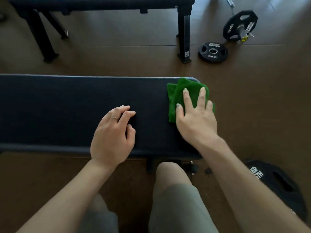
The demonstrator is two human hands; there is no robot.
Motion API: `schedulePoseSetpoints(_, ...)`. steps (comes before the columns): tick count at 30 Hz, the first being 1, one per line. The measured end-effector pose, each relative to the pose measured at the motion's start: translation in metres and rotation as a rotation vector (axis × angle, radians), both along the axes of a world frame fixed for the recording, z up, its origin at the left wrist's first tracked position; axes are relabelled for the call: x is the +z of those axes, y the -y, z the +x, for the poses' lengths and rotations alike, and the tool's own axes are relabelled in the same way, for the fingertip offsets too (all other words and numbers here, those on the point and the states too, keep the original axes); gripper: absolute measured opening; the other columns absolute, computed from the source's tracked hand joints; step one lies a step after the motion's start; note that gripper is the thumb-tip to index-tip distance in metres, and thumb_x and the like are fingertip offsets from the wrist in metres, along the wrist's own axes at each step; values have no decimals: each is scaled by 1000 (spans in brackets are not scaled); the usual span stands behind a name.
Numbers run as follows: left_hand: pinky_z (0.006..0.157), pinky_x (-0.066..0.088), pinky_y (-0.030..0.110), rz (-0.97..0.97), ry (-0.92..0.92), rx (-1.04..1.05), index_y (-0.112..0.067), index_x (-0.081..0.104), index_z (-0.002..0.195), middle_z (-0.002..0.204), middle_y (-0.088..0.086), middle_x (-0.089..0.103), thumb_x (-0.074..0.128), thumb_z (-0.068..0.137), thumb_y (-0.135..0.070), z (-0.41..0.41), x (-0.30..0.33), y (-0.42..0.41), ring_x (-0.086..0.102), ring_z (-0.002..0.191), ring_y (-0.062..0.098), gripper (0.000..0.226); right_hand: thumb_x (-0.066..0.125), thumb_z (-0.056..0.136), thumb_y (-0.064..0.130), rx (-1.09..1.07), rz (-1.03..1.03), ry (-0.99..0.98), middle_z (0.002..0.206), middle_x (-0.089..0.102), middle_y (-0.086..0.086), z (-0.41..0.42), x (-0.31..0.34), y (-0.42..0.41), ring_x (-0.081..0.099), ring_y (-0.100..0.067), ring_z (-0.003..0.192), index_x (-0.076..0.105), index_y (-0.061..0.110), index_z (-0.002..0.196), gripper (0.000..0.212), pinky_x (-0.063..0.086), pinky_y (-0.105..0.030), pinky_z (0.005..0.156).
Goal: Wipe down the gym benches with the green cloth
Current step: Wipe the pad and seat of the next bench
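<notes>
A long black padded gym bench (58, 106) runs across the middle of the view. The green cloth (177, 96) lies crumpled on its right end, near the far corner. My right hand (196, 115) presses flat on the cloth with fingers spread. On the bench pad to the left of the cloth rests my left hand (114, 133), fingers curled, a ring on one finger, holding nothing. A second black bench (101, 4) stands farther back across the top of the view.
A 5 kg weight plate (212, 52) lies on the brown floor beside the far bench's leg (184, 36). A barbell end with another plate (239, 25) sits behind it. A black plate (277, 184) lies at lower right by my knee (170, 175).
</notes>
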State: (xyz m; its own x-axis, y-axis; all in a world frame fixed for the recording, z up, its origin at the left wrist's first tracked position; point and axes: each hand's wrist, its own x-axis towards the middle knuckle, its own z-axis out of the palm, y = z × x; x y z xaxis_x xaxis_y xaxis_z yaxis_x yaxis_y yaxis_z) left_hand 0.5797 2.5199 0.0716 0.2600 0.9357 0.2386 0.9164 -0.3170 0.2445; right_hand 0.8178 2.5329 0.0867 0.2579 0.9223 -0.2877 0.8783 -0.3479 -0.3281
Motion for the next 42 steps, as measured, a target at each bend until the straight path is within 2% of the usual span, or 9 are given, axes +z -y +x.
schedulePoseSetpoints(4,103,53,45,21,0,-2,-13,64,129,140,5,58,54,98,-17,1,0,0,56,130,27,33,18,107,56,57,10,73,172,-18,-7,-10,4,41,-3,-44,157,-4,44,163,62,9,-52,126)
schedulePoseSetpoints(12,104,51,47,32,5,-29,-13,63,127,139,5,58,54,98,-16,-2,-3,-2,56,130,28,31,14,107,55,37,-41,56,172,-19,-8,0,3,-61,-5,-48,156,-5,42,164,61,8,-60,125)
schedulePoseSetpoints(15,103,52,47,35,6,-20,-14,63,127,138,5,58,51,98,-19,-1,-4,-2,57,128,29,31,14,107,54,86,-23,71,173,-17,-7,-8,4,-31,-12,-45,157,-2,42,164,61,1,-62,126)
schedulePoseSetpoints(20,107,49,45,45,-11,-48,-13,59,132,139,6,57,46,100,-20,-2,-2,-3,55,129,27,35,13,108,53,296,113,173,173,-11,-10,-65,5,75,-16,-40,157,-3,38,165,61,-9,-60,125)
schedulePoseSetpoints(24,106,50,43,22,39,-123,-12,50,143,140,9,55,43,103,-16,-15,11,-7,56,127,26,41,9,107,57,338,109,178,173,-14,-8,-83,3,60,-20,-40,156,-6,42,163,60,-10,-62,124)
schedulePoseSetpoints(28,103,48,47,98,66,61,-10,52,138,134,15,60,43,104,-20,-68,20,-25,59,121,31,38,10,105,58,384,121,168,174,-11,-6,-101,0,28,-18,-39,157,-1,45,163,60,-13,-63,123)
schedulePoseSetpoints(32,112,41,52,-3,15,217,-12,54,134,136,13,58,45,104,-28,-125,12,-37,53,129,34,35,5,104,62,436,131,194,174,-10,0,-78,2,52,-15,-31,159,-4,50,162,60,-9,-57,126)
schedulePoseSetpoints(36,111,39,50,-17,17,260,-14,57,124,132,7,57,48,104,-36,-125,6,-37,51,127,30,31,0,102,63,442,103,244,174,-9,-1,-78,2,68,-13,-36,159,-7,49,162,62,-4,-60,126)
schedulePoseSetpoints(42,111,40,48,18,50,247,-15,57,124,132,5,57,43,104,-36,-128,1,-38,50,128,29,32,7,104,64,625,158,163,174,-9,3,-133,-1,8,-16,-35,158,-1,52,161,59,-9,-62,124)
